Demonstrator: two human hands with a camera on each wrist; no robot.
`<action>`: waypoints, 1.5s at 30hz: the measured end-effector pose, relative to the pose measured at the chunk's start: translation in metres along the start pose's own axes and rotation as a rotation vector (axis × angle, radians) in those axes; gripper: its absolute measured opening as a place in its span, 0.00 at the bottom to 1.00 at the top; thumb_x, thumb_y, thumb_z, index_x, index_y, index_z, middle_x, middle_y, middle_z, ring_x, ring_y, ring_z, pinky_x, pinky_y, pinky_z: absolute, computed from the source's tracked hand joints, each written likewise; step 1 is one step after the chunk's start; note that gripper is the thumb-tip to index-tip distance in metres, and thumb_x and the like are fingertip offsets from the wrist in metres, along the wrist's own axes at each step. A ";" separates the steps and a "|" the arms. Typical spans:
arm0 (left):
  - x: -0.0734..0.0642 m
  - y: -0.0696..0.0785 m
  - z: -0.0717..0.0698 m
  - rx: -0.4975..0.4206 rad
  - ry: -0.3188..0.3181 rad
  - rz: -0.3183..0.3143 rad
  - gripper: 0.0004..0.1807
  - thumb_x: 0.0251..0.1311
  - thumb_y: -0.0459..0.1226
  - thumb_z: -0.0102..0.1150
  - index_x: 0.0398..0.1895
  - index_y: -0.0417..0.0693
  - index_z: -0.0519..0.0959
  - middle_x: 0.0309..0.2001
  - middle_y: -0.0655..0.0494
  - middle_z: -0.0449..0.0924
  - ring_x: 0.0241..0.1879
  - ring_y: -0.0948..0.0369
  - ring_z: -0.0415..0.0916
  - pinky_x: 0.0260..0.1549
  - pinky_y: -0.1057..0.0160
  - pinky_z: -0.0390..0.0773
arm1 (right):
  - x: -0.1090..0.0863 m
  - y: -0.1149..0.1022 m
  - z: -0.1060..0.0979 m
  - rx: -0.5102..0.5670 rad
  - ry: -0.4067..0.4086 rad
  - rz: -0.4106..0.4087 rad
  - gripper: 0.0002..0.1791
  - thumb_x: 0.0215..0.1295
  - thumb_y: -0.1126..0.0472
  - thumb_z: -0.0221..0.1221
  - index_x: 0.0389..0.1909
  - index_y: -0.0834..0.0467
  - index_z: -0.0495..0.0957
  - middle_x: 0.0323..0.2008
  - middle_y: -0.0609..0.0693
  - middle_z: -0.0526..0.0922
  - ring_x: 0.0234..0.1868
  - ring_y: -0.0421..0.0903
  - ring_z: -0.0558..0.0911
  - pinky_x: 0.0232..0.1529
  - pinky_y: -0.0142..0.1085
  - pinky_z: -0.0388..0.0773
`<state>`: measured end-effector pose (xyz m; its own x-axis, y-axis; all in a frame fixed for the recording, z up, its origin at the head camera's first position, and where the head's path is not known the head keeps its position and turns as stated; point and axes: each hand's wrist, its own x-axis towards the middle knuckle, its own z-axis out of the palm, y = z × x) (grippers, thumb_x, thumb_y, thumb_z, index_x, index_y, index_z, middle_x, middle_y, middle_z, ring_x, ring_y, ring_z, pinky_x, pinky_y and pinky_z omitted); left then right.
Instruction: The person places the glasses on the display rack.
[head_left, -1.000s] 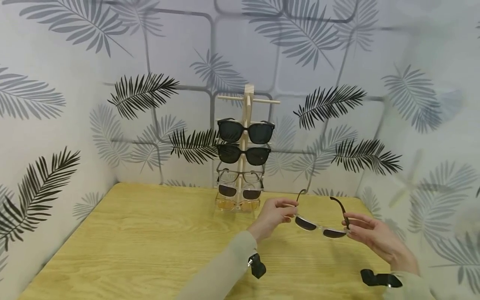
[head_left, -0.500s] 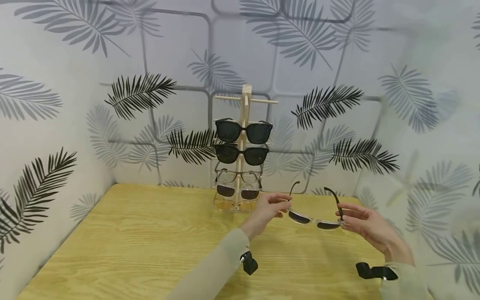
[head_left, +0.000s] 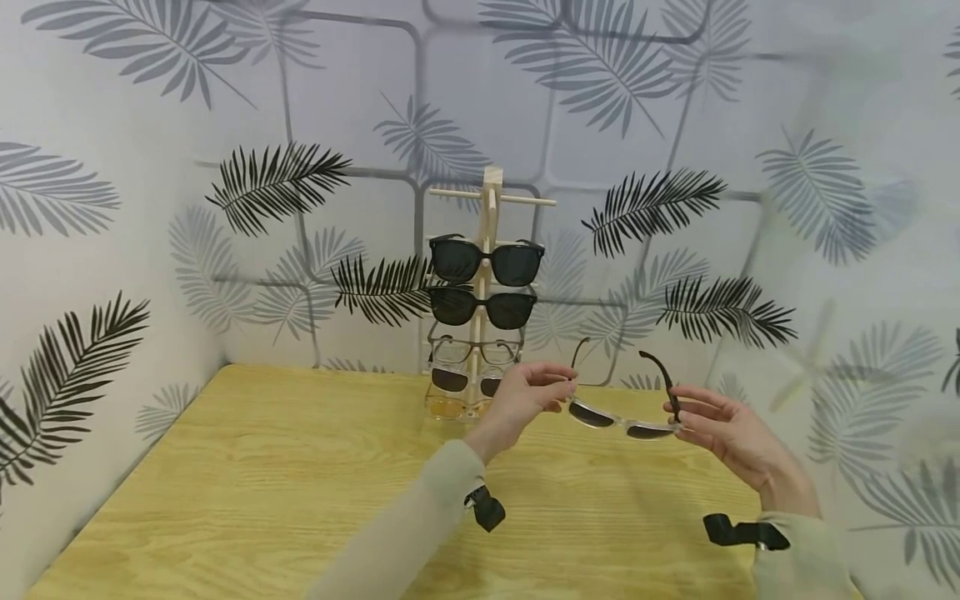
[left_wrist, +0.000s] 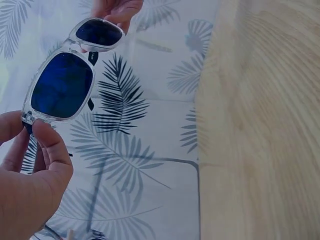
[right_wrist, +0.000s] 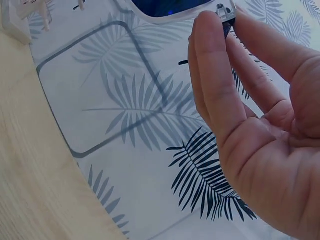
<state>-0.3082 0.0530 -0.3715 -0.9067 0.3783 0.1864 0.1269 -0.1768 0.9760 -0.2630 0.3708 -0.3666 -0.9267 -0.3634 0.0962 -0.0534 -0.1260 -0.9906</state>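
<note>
A pair of sunglasses (head_left: 591, 414) with a clear frame, dark lenses and dark temples is held in the air above the table, right of the rack. My left hand (head_left: 517, 404) pinches its left hinge corner between thumb and fingers. At the other hinge corner, my right hand (head_left: 738, 442) grips the frame and temple. Both temples are unfolded and point away toward the wall. In the left wrist view, the lenses (left_wrist: 62, 85) look blue. Only part of one lens (right_wrist: 170, 6) shows at the top of the right wrist view.
A wooden eyewear rack (head_left: 491, 208) stands at the table's back edge. It carries black sunglasses (head_left: 455, 260), more black sunglasses (head_left: 453, 307), clear-lens glasses (head_left: 453, 352), dark-lens sunglasses (head_left: 450, 381) and orange-lens glasses (head_left: 447, 407). Its top bar bears no glasses. A leaf-patterned wall covering (head_left: 360, 100) surrounds the wooden table (head_left: 300, 483).
Both hands have raised the sunglasses and shifted them slightly left, toward the rack. My left hand now covers part of the rack's lower glasses. Both grips stay the same.
</note>
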 end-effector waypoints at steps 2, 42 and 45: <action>0.000 0.005 -0.001 0.020 -0.010 0.018 0.12 0.63 0.33 0.63 0.49 0.41 0.83 0.45 0.47 0.85 0.36 0.63 0.79 0.36 0.65 0.81 | 0.001 -0.004 0.002 0.008 0.001 -0.016 0.21 0.72 0.73 0.50 0.57 0.50 0.78 0.50 0.46 0.84 0.49 0.41 0.84 0.50 0.34 0.82; -0.008 0.090 -0.040 0.200 -0.014 0.115 0.15 0.61 0.34 0.65 0.52 0.44 0.84 0.49 0.45 0.85 0.41 0.57 0.85 0.45 0.59 0.84 | 0.014 -0.061 0.058 -0.140 0.011 -0.193 0.21 0.68 0.75 0.54 0.58 0.55 0.79 0.50 0.44 0.84 0.48 0.39 0.84 0.49 0.30 0.81; -0.009 0.096 -0.042 0.190 -0.021 0.118 0.15 0.62 0.33 0.64 0.53 0.43 0.83 0.50 0.44 0.85 0.45 0.51 0.84 0.48 0.56 0.83 | 0.017 -0.064 0.061 -0.122 0.000 -0.213 0.22 0.68 0.76 0.54 0.57 0.55 0.80 0.50 0.44 0.84 0.48 0.39 0.84 0.49 0.30 0.81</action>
<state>-0.3049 -0.0052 -0.2846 -0.8727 0.3843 0.3012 0.3070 -0.0477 0.9505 -0.2527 0.3166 -0.2958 -0.8897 -0.3402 0.3046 -0.2926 -0.0875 -0.9522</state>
